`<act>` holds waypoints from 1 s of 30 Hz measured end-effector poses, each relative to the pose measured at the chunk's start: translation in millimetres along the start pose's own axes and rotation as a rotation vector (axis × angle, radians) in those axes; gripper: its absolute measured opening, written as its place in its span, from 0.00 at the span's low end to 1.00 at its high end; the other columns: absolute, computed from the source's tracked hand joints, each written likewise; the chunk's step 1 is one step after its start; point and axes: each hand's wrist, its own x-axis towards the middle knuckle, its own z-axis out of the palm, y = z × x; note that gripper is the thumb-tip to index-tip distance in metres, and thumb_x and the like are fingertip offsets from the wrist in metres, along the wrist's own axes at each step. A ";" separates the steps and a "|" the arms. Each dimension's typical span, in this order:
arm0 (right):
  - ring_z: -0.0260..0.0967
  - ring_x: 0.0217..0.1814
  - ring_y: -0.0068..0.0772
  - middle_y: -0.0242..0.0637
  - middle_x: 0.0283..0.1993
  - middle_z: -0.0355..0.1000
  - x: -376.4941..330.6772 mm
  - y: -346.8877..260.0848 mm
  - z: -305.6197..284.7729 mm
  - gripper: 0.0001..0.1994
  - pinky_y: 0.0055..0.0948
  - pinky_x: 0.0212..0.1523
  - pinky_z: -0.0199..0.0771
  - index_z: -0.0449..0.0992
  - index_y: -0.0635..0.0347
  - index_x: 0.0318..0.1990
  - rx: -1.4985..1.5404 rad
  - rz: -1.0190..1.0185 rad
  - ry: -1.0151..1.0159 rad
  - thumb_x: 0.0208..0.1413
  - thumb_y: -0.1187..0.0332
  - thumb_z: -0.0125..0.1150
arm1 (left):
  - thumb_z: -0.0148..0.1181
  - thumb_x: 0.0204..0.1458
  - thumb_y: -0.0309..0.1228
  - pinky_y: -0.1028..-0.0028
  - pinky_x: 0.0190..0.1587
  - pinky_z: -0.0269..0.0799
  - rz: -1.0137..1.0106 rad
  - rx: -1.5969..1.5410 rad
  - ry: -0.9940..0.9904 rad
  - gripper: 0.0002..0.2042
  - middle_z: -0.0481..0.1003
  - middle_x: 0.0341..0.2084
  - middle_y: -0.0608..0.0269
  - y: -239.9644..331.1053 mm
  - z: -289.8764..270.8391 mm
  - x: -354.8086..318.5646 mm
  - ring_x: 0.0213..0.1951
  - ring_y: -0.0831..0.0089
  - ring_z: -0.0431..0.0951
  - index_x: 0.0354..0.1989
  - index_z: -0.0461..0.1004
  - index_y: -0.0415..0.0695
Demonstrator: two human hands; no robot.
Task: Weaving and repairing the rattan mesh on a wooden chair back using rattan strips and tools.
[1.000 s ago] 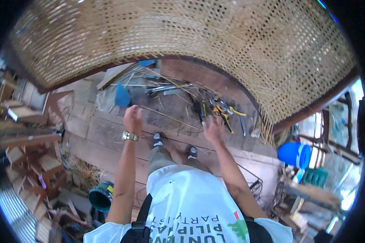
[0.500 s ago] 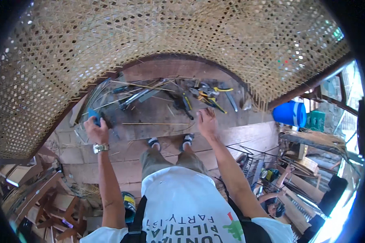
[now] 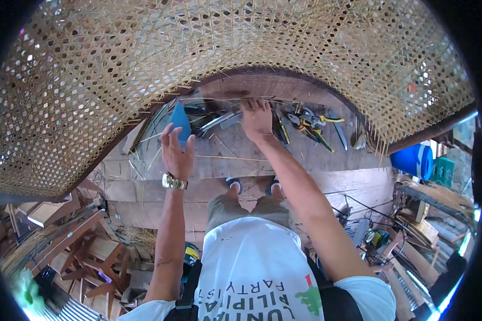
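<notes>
A flat blue pointed piece (image 3: 180,122) stands out over the left part of the wooden bench, just beyond the fingertips of my left hand (image 3: 177,154). The fingers of that hand are spread, and a gold-coloured watch circles its wrist. My right hand (image 3: 257,120) reaches over the bench's far side, near a thin cane strip (image 3: 225,99). Its fingertips are blurred beside something dark, so I cannot make out any grip. Right of it lie yellow-handled pliers and cutters (image 3: 310,123). A long cane strip (image 3: 230,158) lies across the bench's near part.
Woven cane webbing (image 3: 241,37) with a dark wooden rim (image 3: 353,101) arches over the bench's far side, loose ends hanging. A blue bucket (image 3: 412,160) stands at the right. Wooden frames (image 3: 99,257) are stacked lower left. A metal rack and planks lie lower right.
My left hand has moved right and its fingers have opened from the blue piece. My right hand has moved farther away, toward the bench's far side. The view has shifted left.
</notes>
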 end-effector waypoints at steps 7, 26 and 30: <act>0.84 0.36 0.33 0.34 0.40 0.86 -94.4 -18.6 -89.4 0.08 0.38 0.38 0.83 0.87 0.62 0.59 1.093 0.624 -0.389 0.88 0.68 0.67 | 0.82 0.82 0.44 0.72 0.45 0.83 -1.010 -1.229 -0.456 0.17 0.94 0.58 0.65 109.5 33.2 -4.4 0.41 0.77 0.89 0.66 0.94 0.44; 0.76 0.37 0.19 0.27 0.43 0.84 -273.6 85.2 -262.1 0.13 0.29 0.37 0.72 0.86 0.56 0.60 1.901 0.966 -0.258 0.94 0.56 0.71 | 0.70 0.91 0.43 0.74 0.43 0.79 -0.769 -1.811 -0.992 0.11 0.94 0.54 0.66 333.6 76.2 -35.2 0.41 0.82 0.84 0.60 0.87 0.48; 0.77 0.38 0.18 0.27 0.44 0.84 -302.5 131.4 -268.0 0.11 0.29 0.37 0.74 0.91 0.59 0.58 1.289 0.891 -0.169 0.92 0.61 0.73 | 0.70 0.91 0.42 0.73 0.45 0.83 -0.609 -1.359 -0.671 0.14 0.94 0.49 0.66 385.1 95.8 -56.5 0.41 0.81 0.86 0.63 0.88 0.43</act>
